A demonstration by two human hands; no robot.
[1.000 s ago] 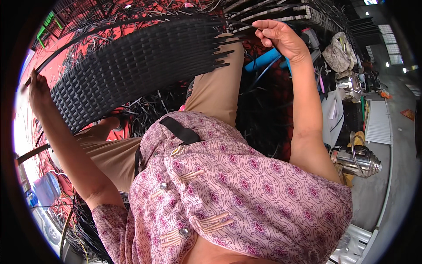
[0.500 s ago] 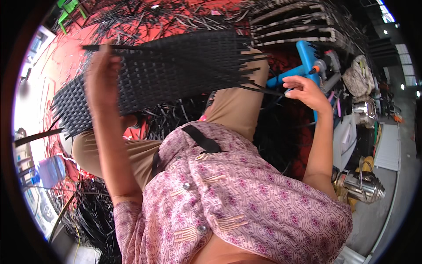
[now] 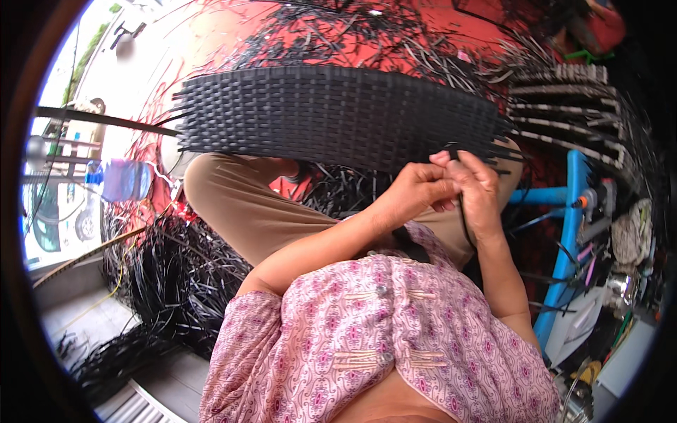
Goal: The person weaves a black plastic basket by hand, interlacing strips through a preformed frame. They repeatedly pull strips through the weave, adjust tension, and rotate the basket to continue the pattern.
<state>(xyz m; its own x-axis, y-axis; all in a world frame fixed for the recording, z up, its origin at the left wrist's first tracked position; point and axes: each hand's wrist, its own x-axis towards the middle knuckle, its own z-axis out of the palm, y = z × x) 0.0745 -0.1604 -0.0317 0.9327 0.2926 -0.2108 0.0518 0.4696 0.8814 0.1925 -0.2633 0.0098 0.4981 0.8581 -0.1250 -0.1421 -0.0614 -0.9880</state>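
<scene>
Across my bent knees lies a panel of black woven plastic strips [image 3: 317,116], with loose strip ends sticking out at both sides. At its lower right edge my hands meet. My left hand [image 3: 417,196] is closed, its fingertips pinching against the right hand. My right hand [image 3: 481,189] is also closed, fingers curled around a flat black plastic strip [image 3: 463,220] that hangs down past the wrist. The fingers overlap, so the exact spot where the strip is pinched is partly hidden.
Heaps of loose black strips [image 3: 183,282] cover the floor at left and behind the panel. Striped woven pieces [image 3: 564,106] stand at the far right. A blue frame [image 3: 572,190] with tools beside it is at right. At left is a blue water bottle [image 3: 125,180].
My left hand has come from the panel's left part over to the right end. The right hand, open before, has closed beside it. The view has shifted, too.
</scene>
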